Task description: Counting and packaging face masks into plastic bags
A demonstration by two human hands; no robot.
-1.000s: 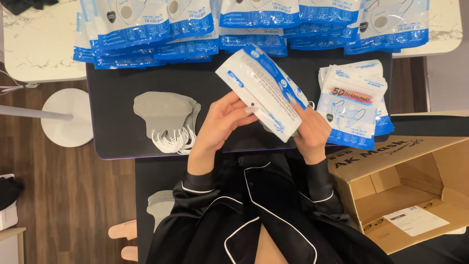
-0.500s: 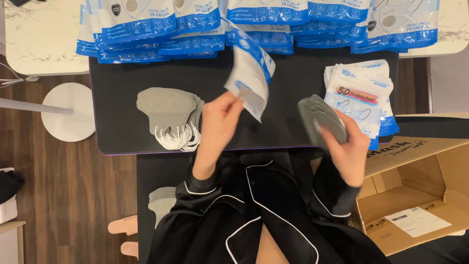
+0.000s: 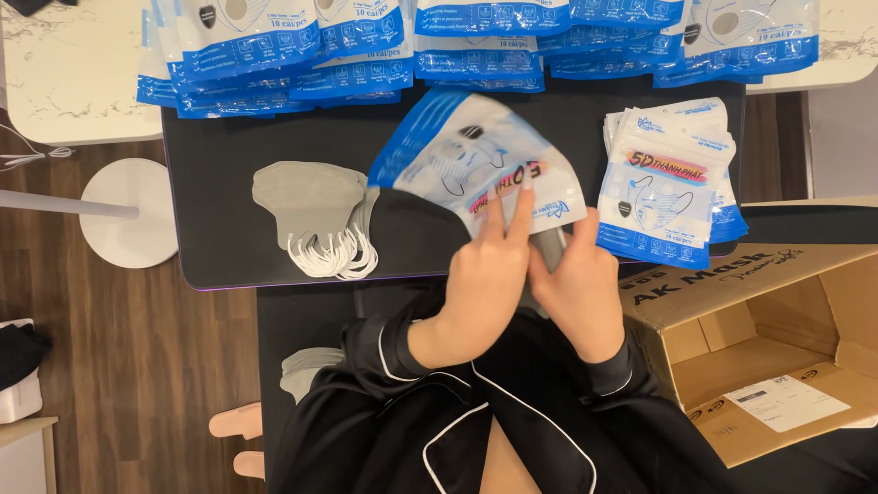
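Pouch (image 3: 476,169), white and blue plastic, flat, blurred in the head view; lies tilted over the near half of the black mat (image 3: 219,247). My left hand (image 3: 485,274) rests on the pouch's near edge, fingers (image 3: 512,210) stretched flat and pressed down on it, not curled around it. My right hand (image 3: 581,284) sits just beside the left, touching it, fingers bent around a grey mask (image 3: 549,249) at the pouch's near corner; only a sliver of the mask shows, so I cannot tell how firmly it is gripped. Left of the pouch on the mat: stack of grey masks (image 3: 311,206), white ear loops hanging toward me. Right of the pouch: pile of filled pouches (image 3: 668,187). Beyond the pouch, along the mat's far edge: row of blue pouches (image 3: 366,55). Open cardboard box (image 3: 777,357) stands right of my hands, off the mat.
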